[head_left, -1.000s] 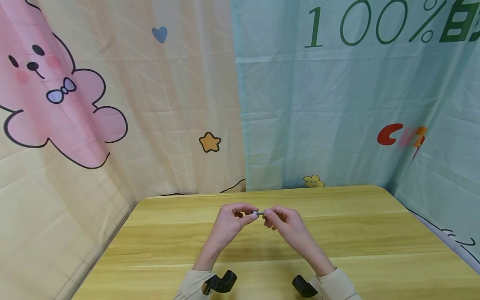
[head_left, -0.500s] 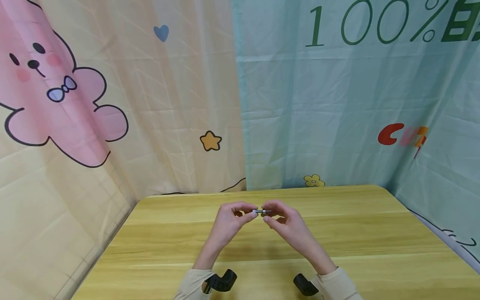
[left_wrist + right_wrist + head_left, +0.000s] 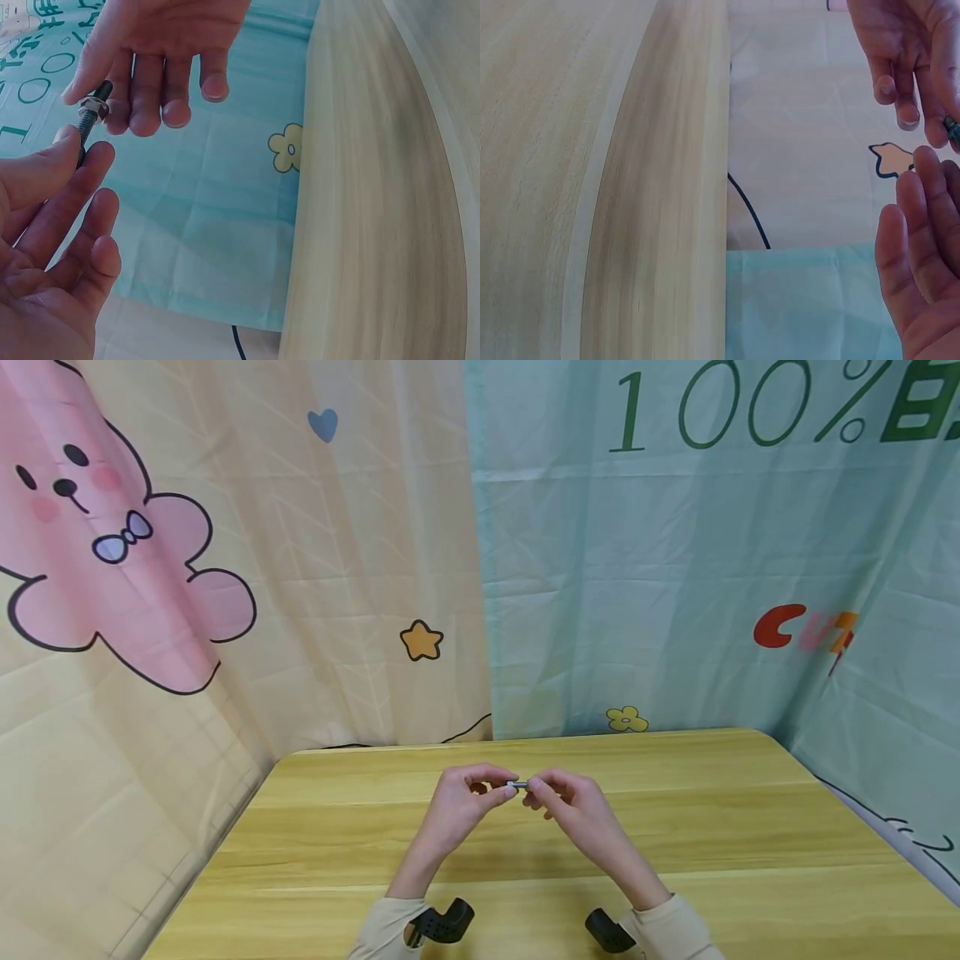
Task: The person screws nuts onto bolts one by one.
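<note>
Above the table, my two hands meet at a small metal bolt [image 3: 518,785]. My left hand [image 3: 459,802] pinches one end of it between thumb and index finger. In the left wrist view, the bolt's threaded shaft [image 3: 88,122] shows between the hands, with a silver nut [image 3: 94,106] around it. My right hand [image 3: 567,806] holds the nut between thumb and index finger, and a dark tip of the bolt sticks out past it. The other fingers of the right hand hang loosely. The right wrist view catches only a bit of the bolt at its edge.
A wooden table [image 3: 337,843] lies below the hands, its far edge close to printed curtains [image 3: 637,568]. Black wrist devices [image 3: 446,921] sit at both sleeves [image 3: 678,931].
Half a second ago the right thumb and index finger were spread apart, showing more of the bolt. Now they have come together on the nut again. The left hand has stayed in place.
</note>
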